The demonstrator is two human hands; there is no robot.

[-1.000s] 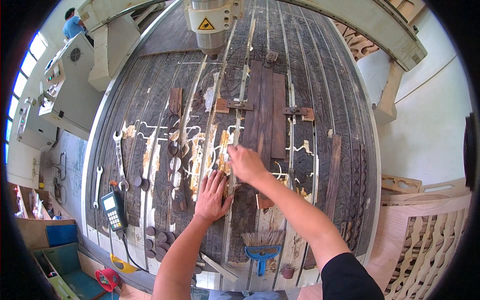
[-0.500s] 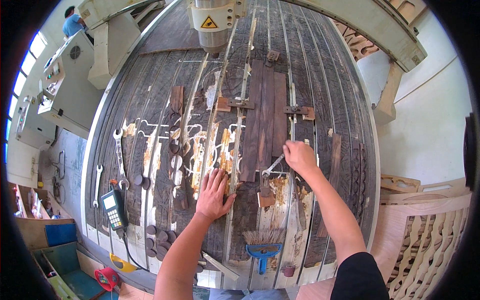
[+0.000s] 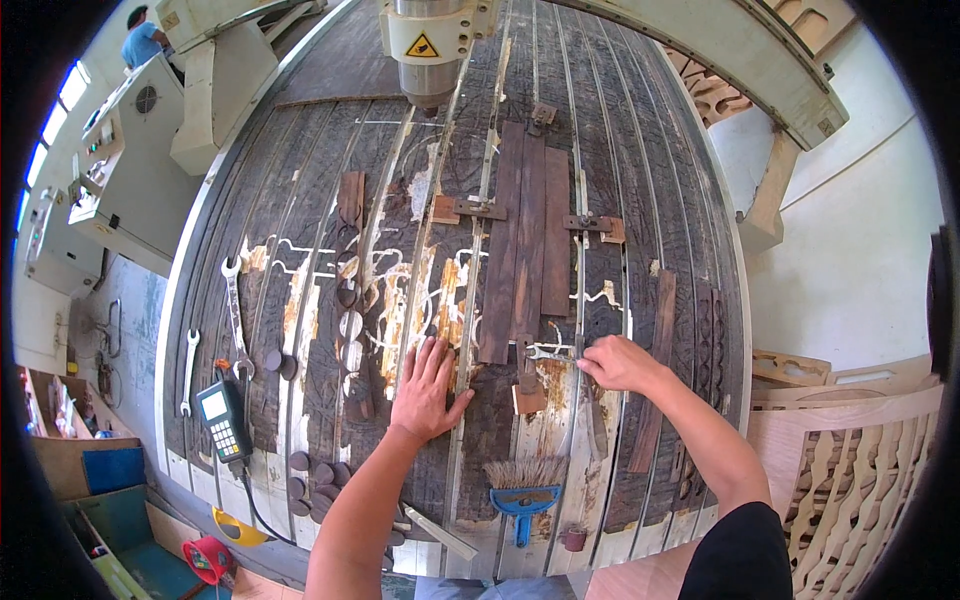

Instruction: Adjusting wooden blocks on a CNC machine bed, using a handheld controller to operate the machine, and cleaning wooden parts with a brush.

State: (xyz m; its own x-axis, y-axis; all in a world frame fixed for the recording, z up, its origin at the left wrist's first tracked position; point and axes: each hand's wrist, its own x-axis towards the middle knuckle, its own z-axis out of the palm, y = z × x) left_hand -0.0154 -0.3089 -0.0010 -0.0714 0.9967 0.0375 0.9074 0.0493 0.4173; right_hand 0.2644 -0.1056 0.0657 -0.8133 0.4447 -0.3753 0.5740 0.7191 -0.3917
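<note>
Several long dark wood boards lie side by side on the slotted machine bed. At their near end sits a clamp with a small wood block under it. My right hand is closed round the end of a wrench, whose head meets the clamp's bolt; the shaft lies nearly level, pointing right. My left hand rests flat on the bed with fingers spread, left of the boards. More clamps hold the boards at the left side, right side and far end.
A spindle hangs over the far bed. Two wrenches, a handheld controller and round dark discs lie at left. A blue brush sits near the front edge. Another person is at the far left.
My right hand has swung toward me and slightly right, turning the wrench from a slant to nearly level. My left hand has stayed in place.
</note>
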